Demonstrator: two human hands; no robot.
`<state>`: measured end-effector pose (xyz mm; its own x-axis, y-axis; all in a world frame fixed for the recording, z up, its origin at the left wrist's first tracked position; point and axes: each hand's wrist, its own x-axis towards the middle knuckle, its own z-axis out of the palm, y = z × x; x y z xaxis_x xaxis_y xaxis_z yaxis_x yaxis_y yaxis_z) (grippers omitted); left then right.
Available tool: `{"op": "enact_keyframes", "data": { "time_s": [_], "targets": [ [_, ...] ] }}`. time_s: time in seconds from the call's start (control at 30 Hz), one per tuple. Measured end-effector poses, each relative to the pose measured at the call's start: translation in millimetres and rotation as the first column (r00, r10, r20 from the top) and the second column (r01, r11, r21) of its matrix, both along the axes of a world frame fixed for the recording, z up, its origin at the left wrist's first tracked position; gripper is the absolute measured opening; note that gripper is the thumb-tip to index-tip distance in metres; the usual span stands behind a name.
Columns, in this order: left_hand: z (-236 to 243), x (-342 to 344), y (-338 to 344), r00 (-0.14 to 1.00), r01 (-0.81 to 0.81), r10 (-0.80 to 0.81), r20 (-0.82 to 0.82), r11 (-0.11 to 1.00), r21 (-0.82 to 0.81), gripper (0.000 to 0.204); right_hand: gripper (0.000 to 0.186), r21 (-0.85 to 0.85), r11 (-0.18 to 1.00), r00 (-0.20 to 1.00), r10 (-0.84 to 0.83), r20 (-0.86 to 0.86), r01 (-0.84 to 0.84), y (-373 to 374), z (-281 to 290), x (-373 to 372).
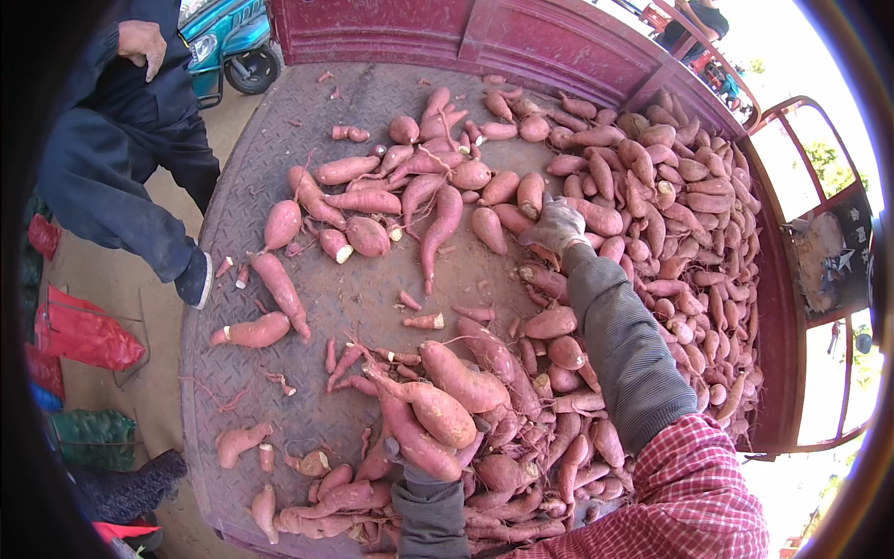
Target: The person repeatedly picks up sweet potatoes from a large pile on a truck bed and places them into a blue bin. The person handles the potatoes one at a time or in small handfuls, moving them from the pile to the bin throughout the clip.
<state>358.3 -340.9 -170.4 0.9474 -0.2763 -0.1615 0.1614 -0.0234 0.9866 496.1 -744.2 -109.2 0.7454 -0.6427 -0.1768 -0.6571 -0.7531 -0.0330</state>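
Pink-skinned sweet potatoes (442, 233) are spread over a worn metal cargo bed (242, 168). Low in the picture, my gloved left hand (398, 455) is mostly covered by large sweet potatoes; it is closed at the underside of one long sweet potato (414, 433), with its fingers largely hidden. My right arm stretches forward to the edge of the big pile (689, 224). There my right hand (559, 228), in a dusty grey glove, has its fingers bent around the end of a sweet potato (512, 219). Another sweet potato (531, 196) lies right against its fingertips.
A maroon side wall (391, 33) bounds the far side, and another metal edge (780, 307) the right. At the left, a person in dark clothes (121, 168) stands beside the bed. Red sacks (84, 331) and a green sack (93, 438) lie on the ground. A blue vehicle (223, 47) is parked beyond.
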Motion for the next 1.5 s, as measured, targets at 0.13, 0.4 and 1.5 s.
{"op": "enact_keyframes", "data": {
  "time_s": [0.13,0.4,1.5],
  "targets": [
    [31.2,10.3,0.5,0.959,-0.014,-0.015,0.283,0.995,0.100,0.118,0.101,-0.015,1.000,0.994,0.021,-0.109,-0.023,13.3,5.1,-3.0],
    [40.3,11.9,-10.6,0.995,-0.063,0.022,-0.101,0.903,-0.426,0.097,0.111,0.017,0.994,0.970,0.110,-0.217,-0.109,20.5,-1.6,-5.3],
    [90.8,-328.8,409.0,0.748,-0.664,0.527,-0.403,0.611,-0.431,0.067,0.082,0.758,-0.258,0.425,0.700,0.574,-0.599,598.2,102.4,-322.6]
  ]
}}
